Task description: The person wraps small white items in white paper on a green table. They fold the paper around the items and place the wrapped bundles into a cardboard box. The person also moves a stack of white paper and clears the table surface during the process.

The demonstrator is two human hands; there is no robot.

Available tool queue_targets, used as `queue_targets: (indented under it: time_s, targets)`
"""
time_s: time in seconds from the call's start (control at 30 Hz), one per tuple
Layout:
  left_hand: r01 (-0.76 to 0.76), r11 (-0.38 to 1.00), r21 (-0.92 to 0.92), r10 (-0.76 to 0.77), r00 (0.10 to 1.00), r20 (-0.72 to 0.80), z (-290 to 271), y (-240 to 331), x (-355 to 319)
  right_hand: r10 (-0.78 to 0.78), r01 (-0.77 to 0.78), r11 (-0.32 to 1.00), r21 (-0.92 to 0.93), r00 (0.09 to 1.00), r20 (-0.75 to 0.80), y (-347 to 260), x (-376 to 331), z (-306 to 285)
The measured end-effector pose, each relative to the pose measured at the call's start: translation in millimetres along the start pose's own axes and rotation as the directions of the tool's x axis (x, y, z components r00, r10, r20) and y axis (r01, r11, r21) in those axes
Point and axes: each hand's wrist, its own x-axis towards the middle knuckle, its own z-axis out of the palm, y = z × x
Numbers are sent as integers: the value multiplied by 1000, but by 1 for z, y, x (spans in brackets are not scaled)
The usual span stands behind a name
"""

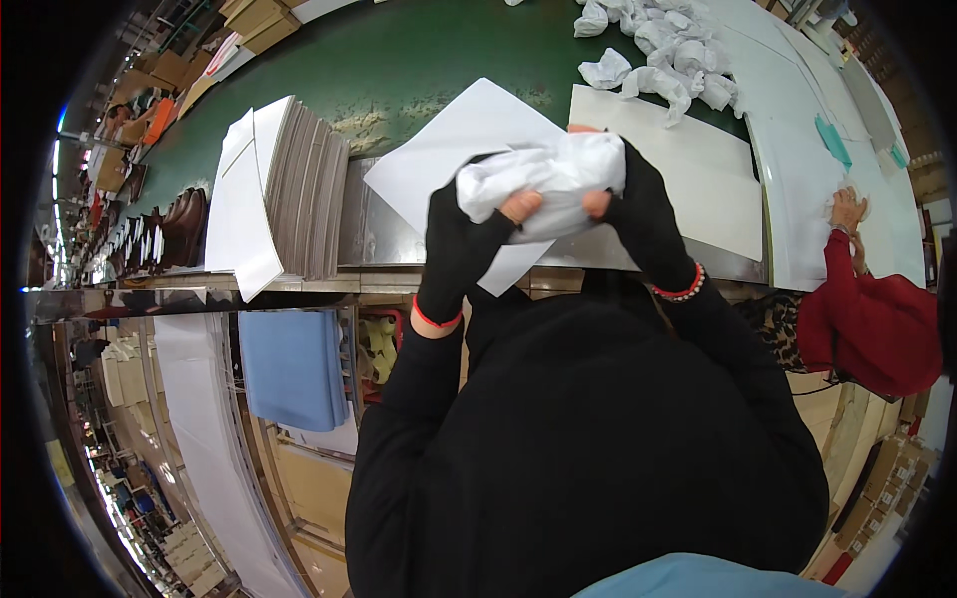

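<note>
Between my two hands is a crumpled wad of white paper (553,184), held above the table edge. My left hand (474,224), in a black fingerless glove, grips its left end with the thumb pressed on top. On the right end, my right hand (638,199), gloved the same way, closes round it with its thumb near the other. Whether anything is inside the wad, I cannot tell. Under it lies a white sheet (469,130) turned cornerwise, and to the right is another flat off-white sheet (688,179). A thick stack of white sheets (299,189) stands left of my hands.
Several crumpled white paper wads (678,50) lie at the far right of the green surface (419,50). Brown shoes (184,224) line up at the far left. A co-worker in a red sleeve (867,309) works at a white table (797,130). Blue folded material (294,369) sits below the table edge.
</note>
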Motion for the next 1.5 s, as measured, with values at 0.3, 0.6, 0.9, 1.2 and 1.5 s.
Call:
queue_targets:
  time_s: [0.3, 0.6, 0.9, 1.2, 1.5]
  targets:
    - [92, 992, -85, -91, 996, 18, -4, -1, -8, 57, -51, 991, 121, 997, -44, -7, -2, 16]
    - [-61, 961, -270, 50, 998, -46, 11, -9, 2, 60, -59, 997, 51, 998, -23, 2, 6, 6]
    - [-286, 951, -121, 247, 932, -265, 35, -4, -2, -195, 40, 889, 456, 934, 300, 22, 13, 14]
    - [-360, 903, -235, 346, 933, -102, 58, -3, 3, 81, -205, 659, 724, 976, 203, 38, 16, 31]
    - [-360, 930, -75, 316, 886, -340, 51, -55, 2, 0, -77, 739, 669, 993, 114, 95, 17, 50]
